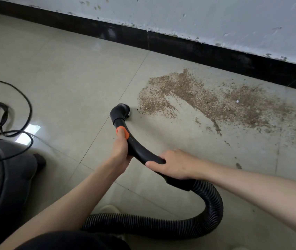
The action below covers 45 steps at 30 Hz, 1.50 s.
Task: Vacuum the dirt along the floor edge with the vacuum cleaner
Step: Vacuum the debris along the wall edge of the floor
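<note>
Brown dirt (206, 98) on tan floor tiles (62, 78), near black baseboard (215, 53). Both hands, left hand (121, 147) and right hand (176, 164), wrapped round vacuum handle (138, 148).

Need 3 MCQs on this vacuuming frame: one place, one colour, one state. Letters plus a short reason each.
1. Where does the brown dirt patch lie relative to the black round brush nozzle?
A. To its right, toward the black skirting board
B. To its left, by the cables
C. Behind the grey vacuum canister

2. What colour is the band on the curved black plastic wand?
A. Blue
B. Orange
C. White

3. How is the wand held?
A. One hand only
B. Both hands grip it
C. It lies on the floor unheld

Answers:
1 A, the dirt spreads right of the nozzle, along the skirting.
2 B, the orange band sits just below the nozzle.
3 B, the left hand holds near the band and the right hand holds near the ribbed black hose.
</note>
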Available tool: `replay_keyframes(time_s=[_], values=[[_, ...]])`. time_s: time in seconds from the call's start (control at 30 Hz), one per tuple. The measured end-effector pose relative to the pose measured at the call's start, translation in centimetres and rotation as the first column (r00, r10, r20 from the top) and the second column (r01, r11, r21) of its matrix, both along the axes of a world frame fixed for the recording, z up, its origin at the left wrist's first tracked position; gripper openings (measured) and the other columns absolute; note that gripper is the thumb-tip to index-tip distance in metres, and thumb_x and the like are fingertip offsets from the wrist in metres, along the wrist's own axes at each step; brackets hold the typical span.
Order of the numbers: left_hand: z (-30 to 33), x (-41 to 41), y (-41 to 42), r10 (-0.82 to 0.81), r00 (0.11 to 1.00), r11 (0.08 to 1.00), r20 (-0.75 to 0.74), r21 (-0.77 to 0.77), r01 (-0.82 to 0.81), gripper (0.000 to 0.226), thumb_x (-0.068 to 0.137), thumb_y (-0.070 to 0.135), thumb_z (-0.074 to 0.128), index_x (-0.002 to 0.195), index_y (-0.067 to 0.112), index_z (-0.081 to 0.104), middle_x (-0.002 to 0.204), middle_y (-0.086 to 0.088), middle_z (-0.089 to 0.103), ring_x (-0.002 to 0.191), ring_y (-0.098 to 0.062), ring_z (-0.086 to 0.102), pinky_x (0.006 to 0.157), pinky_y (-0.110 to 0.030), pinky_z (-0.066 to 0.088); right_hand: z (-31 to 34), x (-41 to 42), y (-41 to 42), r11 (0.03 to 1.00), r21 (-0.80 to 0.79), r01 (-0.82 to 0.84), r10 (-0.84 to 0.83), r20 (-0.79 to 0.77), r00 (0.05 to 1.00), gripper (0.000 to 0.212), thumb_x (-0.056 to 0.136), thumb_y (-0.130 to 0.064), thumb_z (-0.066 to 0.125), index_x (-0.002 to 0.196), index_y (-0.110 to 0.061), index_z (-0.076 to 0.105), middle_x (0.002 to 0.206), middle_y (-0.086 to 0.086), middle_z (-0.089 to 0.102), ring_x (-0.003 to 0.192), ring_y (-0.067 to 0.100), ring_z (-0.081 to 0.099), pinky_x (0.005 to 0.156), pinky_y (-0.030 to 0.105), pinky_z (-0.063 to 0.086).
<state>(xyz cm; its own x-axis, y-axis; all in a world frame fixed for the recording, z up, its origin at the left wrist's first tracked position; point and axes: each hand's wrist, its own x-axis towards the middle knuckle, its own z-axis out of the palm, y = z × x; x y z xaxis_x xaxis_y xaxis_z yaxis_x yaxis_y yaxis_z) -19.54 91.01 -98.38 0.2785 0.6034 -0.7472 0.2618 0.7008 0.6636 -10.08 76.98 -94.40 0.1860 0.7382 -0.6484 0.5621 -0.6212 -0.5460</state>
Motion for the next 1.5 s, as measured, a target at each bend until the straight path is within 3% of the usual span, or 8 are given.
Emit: replay_keyframes(time_s=[0.1,0.2,0.6,0.8,0.93,1.13,1.27,1.5], values=[[0.0,0.0,-2.0,-0.062,0.998,0.998,-0.001,0.001,0.062,0.046,0.099,0.047,0.037,0.115,0.004,0.046,0.091,-0.007,0.056,0.082,-0.017,0.056,0.061,-0.030,0.046,0.1,-0.6,-1.2,0.994,-0.054,0.095,-0.104,-0.204,0.973,0.052,0.093,-0.064,0.044,0.083,-0.014,0.052,0.072,0.004,0.068,0.058,0.018,0.062,0.058,0.027,0.050],[0.1,0.3,-3.9,-0.127,0.992,0.992,0.014,-0.023,0.127,0.042,0.100,0.046,0.036,0.096,0.007,0.050,0.080,-0.005,0.050,0.072,-0.016,0.053,0.056,-0.028,0.045,0.2,-1.2,-2.1,0.971,-0.111,0.211,-0.237,-0.335,0.912,0.053,0.095,-0.061,0.042,0.093,-0.009,0.048,0.070,0.010,0.067,0.051,0.022,0.061,0.047,0.026,0.050],[0.3,1.1,-1.9,-0.162,0.978,0.981,0.134,-0.087,0.174,0.037,0.100,0.044,0.037,0.091,0.011,0.049,0.090,-0.005,0.053,0.079,-0.014,0.055,0.060,-0.025,0.045,0.0,-0.6,0.2,0.979,-0.036,0.199,-0.202,-0.116,0.972,0.054,0.095,-0.062,0.041,0.084,-0.009,0.048,0.055,0.007,0.060,0.039,0.021,0.056,0.037,0.018,0.040],[0.2,3.3,-0.6,-0.155,0.975,0.980,0.160,-0.103,0.173,0.043,0.101,0.045,0.031,0.111,0.006,0.044,0.094,-0.005,0.053,0.083,-0.014,0.054,0.064,-0.027,0.044,0.0,0.7,2.3,0.992,-0.051,0.115,-0.111,0.066,0.992,0.061,0.098,-0.060,0.030,0.081,-0.007,0.053,0.067,0.014,0.070,0.044,0.024,0.059,0.043,0.023,0.042],[-0.1,5.2,0.9,-0.138,0.978,0.983,0.158,-0.099,0.155,0.043,0.101,0.044,0.032,0.114,0.004,0.043,0.096,-0.006,0.052,0.082,-0.015,0.053,0.064,-0.028,0.045,-0.2,1.8,3.8,0.993,-0.048,0.111,-0.102,0.156,0.982,0.060,0.098,-0.060,0.028,0.072,-0.010,0.050,0.052,0.004,0.062,0.032,0.015,0.053,0.046,0.023,0.040],[-1.0,7.5,3.2,-0.168,0.974,0.980,0.154,-0.078,0.182,0.042,0.101,0.046,0.035,0.102,0.006,0.048,0.092,-0.005,0.052,0.082,-0.017,0.053,0.066,-0.029,0.045,-1.1,3.8,5.8,0.991,-0.036,0.129,-0.118,0.218,0.969,0.061,0.097,-0.061,0.028,0.072,-0.011,0.052,0.053,0.004,0.063,0.025,0.013,0.050,0.046,0.024,0.038],[-1.4,9.4,4.6,-0.181,0.970,0.977,0.162,-0.086,0.197,0.042,0.100,0.048,0.036,0.098,0.009,0.049,0.095,-0.006,0.054,0.093,-0.020,0.054,0.079,-0.033,0.043,-1.6,5.0,7.2,0.988,-0.023,0.153,-0.142,0.256,0.956,0.058,0.098,-0.061,0.028,0.074,-0.013,0.049,0.057,0.004,0.063,0.038,0.017,0.056,0.049,0.026,0.038],[-1.6,12.7,6.0,-0.192,0.971,0.977,0.140,-0.065,0.203,0.041,0.100,0.047,0.038,0.098,0.008,0.049,0.082,-0.003,0.051,0.075,-0.016,0.053,0.076,-0.031,0.045,-2.2,7.3,8.4,0.970,0.012,0.243,-0.240,0.203,0.949,0.060,0.098,-0.061,0.028,0.074,-0.010,0.051,0.055,0.005,0.064,0.026,0.014,0.052,0.055,0.026,0.046]])
